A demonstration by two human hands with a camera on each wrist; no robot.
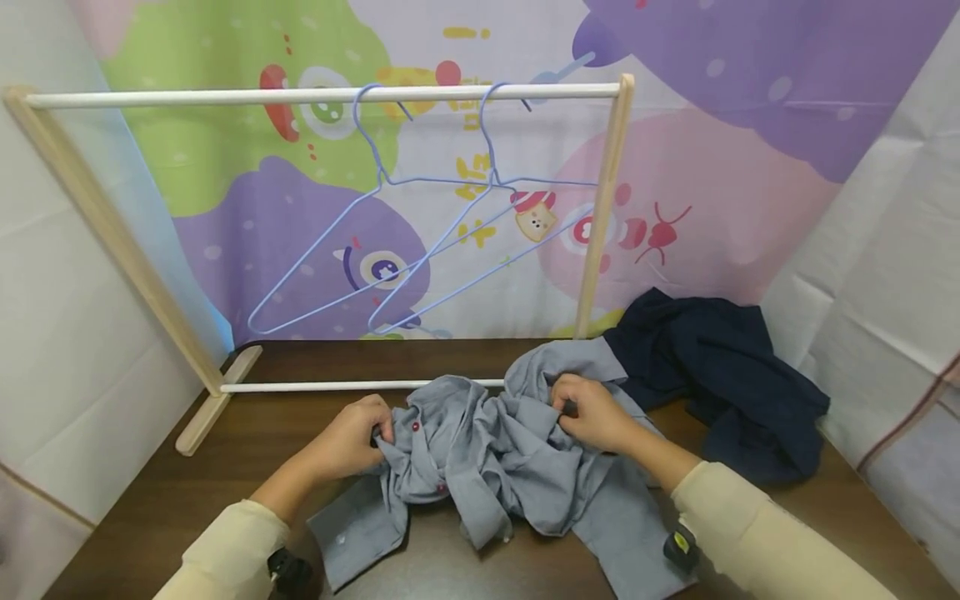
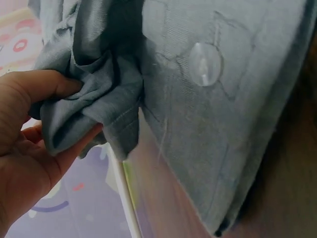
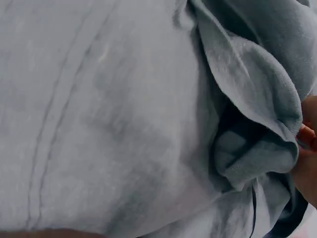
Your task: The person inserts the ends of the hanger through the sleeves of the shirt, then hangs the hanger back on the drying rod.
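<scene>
A crumpled grey shirt with small red buttons lies bunched at the front of the table, its sleeves spread toward the near edge. At its left side my left hand pinches a fold of the cloth. In the left wrist view, thumb and fingers of the left hand grip the fabric beside a cuff with a clear button. My right hand grips the shirt's right part, fingers curled into the folds. Only the edge of the right hand shows in the right wrist view, mostly behind cloth.
Behind the shirt stands a garment rack with a white top rail and wooden posts. Two blue wire hangers hang from it. A dark navy garment lies heaped at the right, against the grey shirt. A patterned curtain closes off the back.
</scene>
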